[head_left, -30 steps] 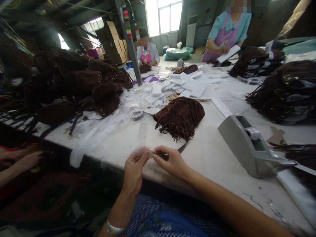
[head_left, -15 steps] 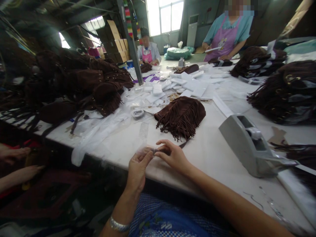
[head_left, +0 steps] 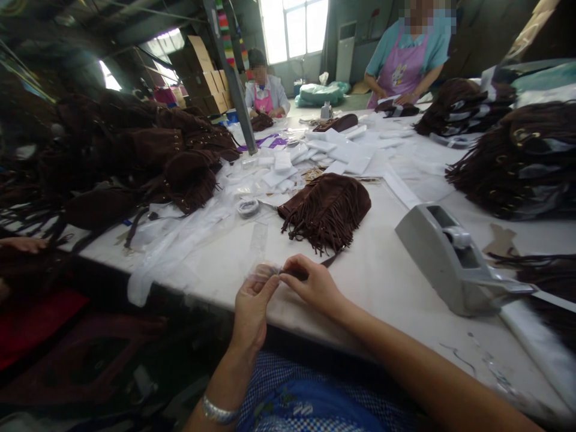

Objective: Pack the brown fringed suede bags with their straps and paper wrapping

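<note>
A dark brown fringed bag (head_left: 326, 207) lies on the white table just beyond my hands. Its thin strap (head_left: 332, 259) runs from the near edge of the bag to my fingers. My right hand (head_left: 315, 287) pinches the strap between thumb and fingers. Close against it, my left hand (head_left: 252, 309) is closed on a clear plastic film (head_left: 257, 271) at the strap's end. The fingertips of both hands almost touch, and the exact join of film and strap is too small to make out.
A grey tape dispenser (head_left: 454, 258) stands at the right. Brown bags are piled at left (head_left: 153, 144) and right (head_left: 522, 156). White packets (head_left: 324, 147) and a tape roll (head_left: 248, 207) lie beyond. A metal post (head_left: 234, 78) rises behind; co-workers sit or stand around.
My right hand's raised fingers have curled down to the strap, closer to my left hand. Across the table, a co-worker has lowered a white piece. The person at left has shifted their hands.
</note>
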The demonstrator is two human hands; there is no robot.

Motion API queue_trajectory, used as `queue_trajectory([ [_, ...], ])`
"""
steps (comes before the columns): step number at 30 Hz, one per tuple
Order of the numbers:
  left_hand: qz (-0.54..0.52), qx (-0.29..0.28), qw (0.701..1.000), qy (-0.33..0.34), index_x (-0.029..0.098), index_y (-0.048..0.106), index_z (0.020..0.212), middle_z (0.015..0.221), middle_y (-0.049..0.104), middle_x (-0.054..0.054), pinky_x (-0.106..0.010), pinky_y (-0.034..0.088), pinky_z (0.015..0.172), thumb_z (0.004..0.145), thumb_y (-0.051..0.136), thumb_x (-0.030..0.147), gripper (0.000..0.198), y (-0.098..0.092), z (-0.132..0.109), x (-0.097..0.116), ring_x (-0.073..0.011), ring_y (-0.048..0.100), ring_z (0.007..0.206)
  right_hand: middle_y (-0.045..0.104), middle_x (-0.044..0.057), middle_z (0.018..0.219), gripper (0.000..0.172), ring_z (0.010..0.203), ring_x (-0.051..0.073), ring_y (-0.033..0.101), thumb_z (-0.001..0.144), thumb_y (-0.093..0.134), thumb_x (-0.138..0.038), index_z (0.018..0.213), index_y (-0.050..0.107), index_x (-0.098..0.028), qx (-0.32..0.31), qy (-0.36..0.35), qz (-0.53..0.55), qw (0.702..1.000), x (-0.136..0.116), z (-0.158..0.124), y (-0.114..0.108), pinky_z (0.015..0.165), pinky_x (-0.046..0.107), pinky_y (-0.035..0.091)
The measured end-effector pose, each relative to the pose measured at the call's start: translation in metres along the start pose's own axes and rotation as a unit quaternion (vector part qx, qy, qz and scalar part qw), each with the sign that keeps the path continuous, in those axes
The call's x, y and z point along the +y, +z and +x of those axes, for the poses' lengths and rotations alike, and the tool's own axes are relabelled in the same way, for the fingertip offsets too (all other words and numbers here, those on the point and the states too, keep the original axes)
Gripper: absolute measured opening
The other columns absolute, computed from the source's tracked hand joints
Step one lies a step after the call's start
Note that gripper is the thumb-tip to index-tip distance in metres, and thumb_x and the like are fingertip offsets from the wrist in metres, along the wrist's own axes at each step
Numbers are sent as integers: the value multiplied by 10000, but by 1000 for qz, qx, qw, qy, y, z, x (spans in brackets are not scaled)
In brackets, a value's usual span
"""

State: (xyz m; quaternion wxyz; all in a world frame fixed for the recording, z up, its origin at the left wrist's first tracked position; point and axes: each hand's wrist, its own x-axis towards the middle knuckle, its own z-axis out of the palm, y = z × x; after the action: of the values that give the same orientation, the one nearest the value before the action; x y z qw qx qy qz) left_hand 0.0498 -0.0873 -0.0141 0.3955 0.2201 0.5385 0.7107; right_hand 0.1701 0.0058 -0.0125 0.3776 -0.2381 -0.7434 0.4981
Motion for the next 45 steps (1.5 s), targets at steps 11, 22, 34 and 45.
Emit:
queue_trajectory([
  [11, 8, 46, 998, 48, 156, 696, 1002, 1012, 721, -43, -316, 458, 989, 669, 869, 293, 400, -3, 13, -1, -172, 655, 993, 730, 31, 953, 380, 895, 198, 667, 833, 707, -130, 1190, 629, -232, -28, -27, -154, 987, 19, 7, -14, 838, 322, 487],
  [22, 50, 7, 999, -3, 138, 733, 989, 1030, 749, -90, -378, 470, 1012, 677, 861, 330, 388, 7, 10, -8, -239, 680, 1025, 744, 9, 947, 409, 875, 165, 695, 838, 701, -174, 1234, 626, -244, -39, -49, -51, 997, 9, 6, -15, 852, 284, 502],
  [34, -8, -32, 999, -34, 163, 718, 1074, 1128, 719, -93, -338, 511, 948, 701, 850, 398, 460, -2, 9, -7, -217, 665, 1052, 729, 1, 850, 204, 794, 152, 689, 872, 660, -197, 1068, 608, -211, -20, -26, -21, 999, 4, 6, -13, 779, 264, 496],
  [45, -40, 85, 996, -11, 146, 754, 865, 968, 751, -43, -255, 554, 854, 558, 931, 300, 386, 0, 14, -5, -152, 679, 920, 717, 73, 918, 127, 883, 213, 631, 906, 662, -296, 963, 715, -196, -78, -98, -297, 946, 15, 15, -39, 809, 325, 446],
])
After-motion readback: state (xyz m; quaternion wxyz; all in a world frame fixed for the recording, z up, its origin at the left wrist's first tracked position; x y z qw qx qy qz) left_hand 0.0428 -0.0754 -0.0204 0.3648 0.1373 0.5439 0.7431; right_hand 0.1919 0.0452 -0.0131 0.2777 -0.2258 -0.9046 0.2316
